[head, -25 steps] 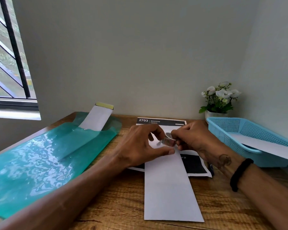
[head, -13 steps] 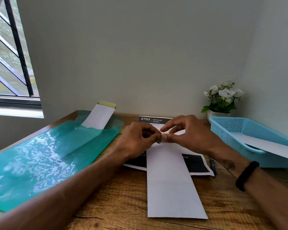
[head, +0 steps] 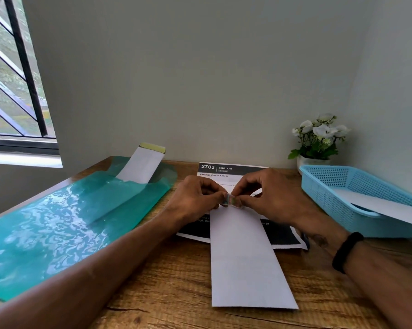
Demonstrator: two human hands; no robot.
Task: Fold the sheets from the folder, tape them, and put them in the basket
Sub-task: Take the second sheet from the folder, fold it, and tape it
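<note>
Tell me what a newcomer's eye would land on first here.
First, the left hand and right hand pinching a small piece of tape over the far end of the folded white sheet, mid-table. Next, the glossy teal folder at left, then the blue basket at right holding a sheet.

My table (head: 176,281) is rough brown wood with lines in it. The folded sheet (head: 245,262) is smooth, matt white paper. The green folder (head: 57,222) is shiny, wavy plastic. The blue basket (head: 328,186) is plastic full of little holes.
</note>
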